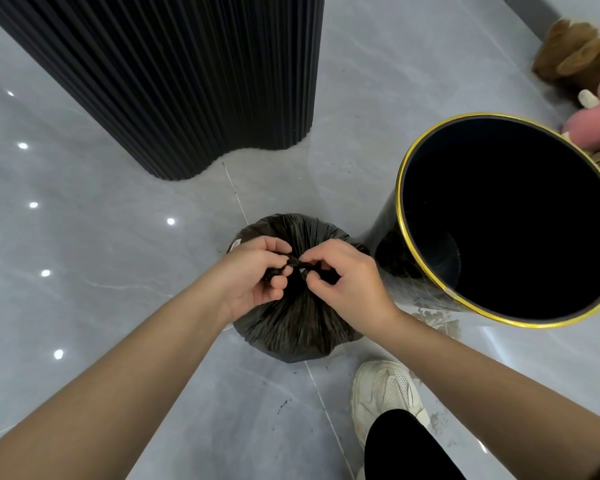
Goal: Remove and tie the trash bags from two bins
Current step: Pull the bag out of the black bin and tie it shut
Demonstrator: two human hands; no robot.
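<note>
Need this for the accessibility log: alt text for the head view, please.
Both hands, left and right, knot the neck of a black trash bag on a grey floor. An unlined black bin with a gold rim stands at right.

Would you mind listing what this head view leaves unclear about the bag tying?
- Knot on the trash bag: covered by the left hand and right hand, so its completeness is unknown.
- Bag contents: opaque plastic hides them.
- Bin bottom: too dark to read.
- Second bin: not in view.
</note>
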